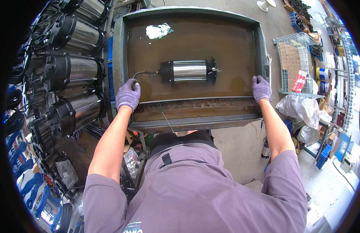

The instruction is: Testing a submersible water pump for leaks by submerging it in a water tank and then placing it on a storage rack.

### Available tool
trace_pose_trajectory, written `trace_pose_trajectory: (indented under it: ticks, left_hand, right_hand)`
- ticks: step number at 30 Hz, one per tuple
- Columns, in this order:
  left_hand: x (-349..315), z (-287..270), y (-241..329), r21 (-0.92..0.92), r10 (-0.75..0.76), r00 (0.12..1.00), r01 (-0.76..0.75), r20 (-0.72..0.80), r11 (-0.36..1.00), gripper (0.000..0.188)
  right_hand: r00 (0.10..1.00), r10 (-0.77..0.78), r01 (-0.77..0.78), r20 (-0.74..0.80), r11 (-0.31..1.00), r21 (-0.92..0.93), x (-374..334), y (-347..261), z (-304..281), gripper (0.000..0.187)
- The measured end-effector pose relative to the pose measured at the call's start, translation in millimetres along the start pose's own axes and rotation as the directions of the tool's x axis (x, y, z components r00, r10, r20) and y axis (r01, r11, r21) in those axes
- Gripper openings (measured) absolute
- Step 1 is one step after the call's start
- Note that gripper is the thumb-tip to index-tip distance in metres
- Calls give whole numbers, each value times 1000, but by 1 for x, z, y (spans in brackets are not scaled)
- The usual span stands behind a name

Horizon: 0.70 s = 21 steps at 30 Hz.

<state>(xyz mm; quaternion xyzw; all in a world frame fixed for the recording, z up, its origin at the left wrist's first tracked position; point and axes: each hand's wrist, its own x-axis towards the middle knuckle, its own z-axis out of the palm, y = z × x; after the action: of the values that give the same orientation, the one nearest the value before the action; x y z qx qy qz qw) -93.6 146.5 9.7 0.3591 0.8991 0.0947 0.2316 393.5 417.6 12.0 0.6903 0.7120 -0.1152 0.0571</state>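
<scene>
At the middle of a dark metal tank [195, 126]: one cylindrical unit [189, 70], silver-bodied with black ends, lying on its side in brown liquid [215, 42]; how deep it sits, I cannot tell. From its left end: one dark cable [143, 73], leading toward the left wall, just above my left hand [128, 95] in view. At its right end: one small brass-coloured fitting [214, 69]. Toward the far left of the liquid: one bright white reflection [158, 31]. At the tank's left side, near end: my left hand, purple glove, fingers [127, 86] curled. At its right side, near end: my right hand [261, 88], matching glove, fingers likewise bent; whether either set grasps the rim or merely rests there, I cannot tell. Along the right rim, beyond my right hand: one pale wrench [270, 70]. Left of the tank: several silver-and-black cylinders [84, 35], ranked in a column, with coils of blue cable [34, 186] nearer me. Right of it: one wire basket [282, 62] bearing a red-and-white box [299, 80]; beside the basket, crumpled pale plastic bags [300, 108]. Nearest: my grey shirt [226, 186].
</scene>
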Motion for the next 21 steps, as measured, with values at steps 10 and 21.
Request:
trace_pose_trajectory:
  ticks: [10, 21]
  left_hand:
    - [0, 1, 0, 2, 0, 1000, 0, -9, 1000, 28]
    - [0, 2, -3, -6, 13, 1000, -13, -23, 1000, 27]
  right_hand:
    - [1000, -18, 18, -13, 1000, 16, -1, 1, 0, 42]
    - [1000, -16, 16, -12, 1000, 18, 0, 2, 2, 42]
